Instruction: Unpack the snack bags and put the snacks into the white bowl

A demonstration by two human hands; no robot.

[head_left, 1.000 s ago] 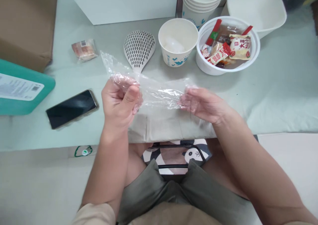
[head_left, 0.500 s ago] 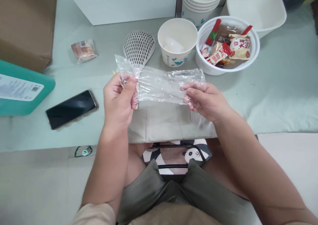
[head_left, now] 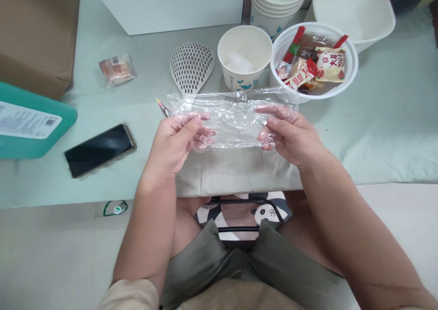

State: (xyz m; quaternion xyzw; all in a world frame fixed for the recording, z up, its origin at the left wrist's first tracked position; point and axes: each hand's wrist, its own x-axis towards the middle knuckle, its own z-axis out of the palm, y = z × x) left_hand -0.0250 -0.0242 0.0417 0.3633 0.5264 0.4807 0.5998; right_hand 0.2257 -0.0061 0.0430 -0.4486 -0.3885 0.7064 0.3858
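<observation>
A clear plastic bag [head_left: 232, 125] stretches flat between my two hands above the table's front edge. My left hand [head_left: 178, 141] grips its left end, thumb on top and fingers behind the film. At the other end my right hand [head_left: 287, 134] pinches it the same way, fingers seen through the plastic. Just beyond lies a grey skimmer [head_left: 192, 65] with a perforated head, its handle partly covered by the bag and my left hand. A paper cup [head_left: 244, 56] with something whitish inside stands behind the bag. To its right is a white bowl [head_left: 313, 94] of wrapped snacks.
A phone [head_left: 100, 150] and a wrapped snack [head_left: 117, 70] lie on the left, near a green container [head_left: 30, 123] and a cardboard box [head_left: 34, 36]. Stacked paper cups [head_left: 278, 4], a white tub [head_left: 354, 11] and a white box [head_left: 171, 4] stand at the back. A pen-like item [head_left: 162, 107] sits beside the skimmer.
The bag has been spread wider and flatter. My left hand has shifted right and slightly down along it, uncovering the pen-like item; my right hand has moved slightly right.
</observation>
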